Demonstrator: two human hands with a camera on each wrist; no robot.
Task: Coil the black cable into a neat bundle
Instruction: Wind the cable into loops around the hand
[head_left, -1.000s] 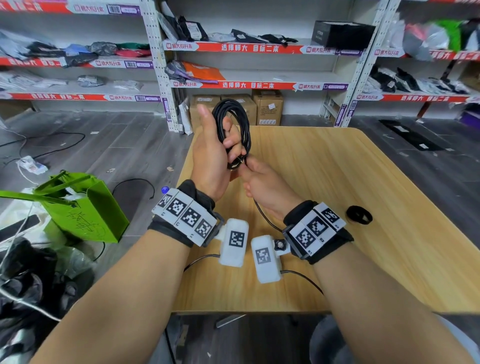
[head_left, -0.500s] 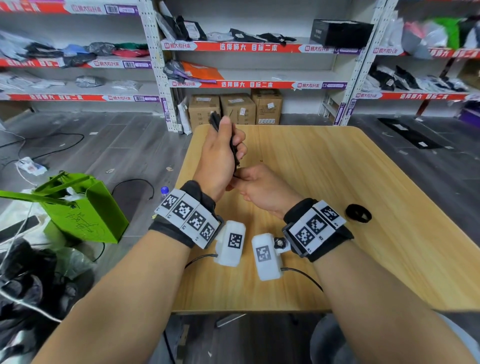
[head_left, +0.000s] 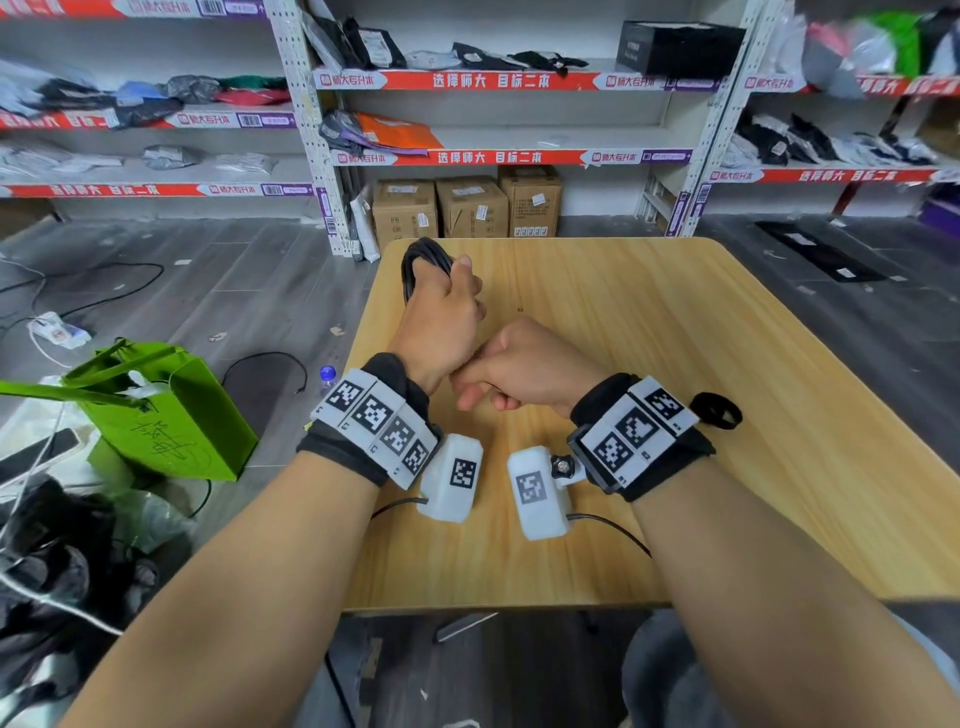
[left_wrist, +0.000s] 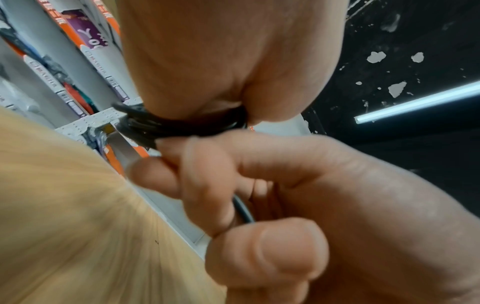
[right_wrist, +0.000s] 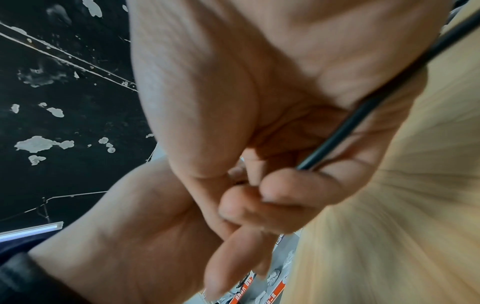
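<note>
Nearly Coiled: The Tail Goes Around

Now the left hand (head_left: 441, 317) is clenched around the gathered loops of the black cable (head_left: 423, 260) above the counter (head_left: 675, 364); the right hand (head_left: 519, 364), pressed close beneath it, pinches the loose tail in curled fingers; this looks like the closing wrap about the bundle's middle; next, I judge, the tail must be drawn snug and tucked without letting the loops spring apart.

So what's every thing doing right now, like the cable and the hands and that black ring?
black cable: looped in a bundle, gripped.
left hand: holds the bundle upright above the table.
right hand: curled round the loose cable end.
black ring: lying flat on the table, untouched.
green bag: open, on the floor.
</note>
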